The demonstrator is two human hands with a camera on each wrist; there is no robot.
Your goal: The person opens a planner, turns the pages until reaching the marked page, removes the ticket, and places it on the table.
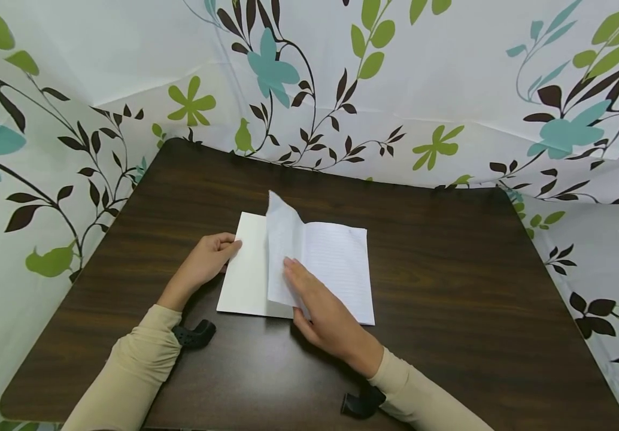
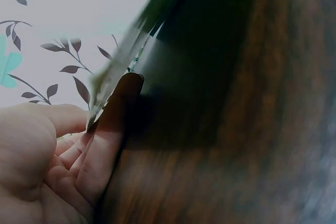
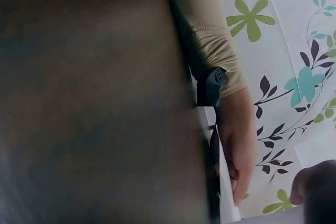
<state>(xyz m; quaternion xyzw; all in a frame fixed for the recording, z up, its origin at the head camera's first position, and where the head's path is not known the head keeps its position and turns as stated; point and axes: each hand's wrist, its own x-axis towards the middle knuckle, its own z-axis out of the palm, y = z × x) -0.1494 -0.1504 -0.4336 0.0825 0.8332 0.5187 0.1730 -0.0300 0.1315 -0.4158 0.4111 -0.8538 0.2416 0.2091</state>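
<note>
An open notebook lies on the table, its lined right page point(image 1: 339, 269) facing up and its plain cream inside cover point(image 1: 246, 269) on the left. Between them a single page point(image 1: 284, 248) stands partly raised, its top corner bent up. My left hand point(image 1: 202, 263) pinches the left edge of the cover, thumb on top and fingers beneath; the left wrist view shows this grip on the notebook's edge point(image 2: 118, 80). With fingers extended, my right hand point(image 1: 328, 311) lies against the lower part of the raised page. In the right wrist view, part of the right hand point(image 3: 320, 190) appears dark at the lower corner.
The dark brown wooden table point(image 1: 449, 287) extends around the notebook on all sides. A white cloth with leaf and flower print point(image 1: 315, 78) hangs behind it and at both sides. Each wrist carries a black camera mount point(image 1: 196, 334), below the beige sleeves point(image 1: 132, 359).
</note>
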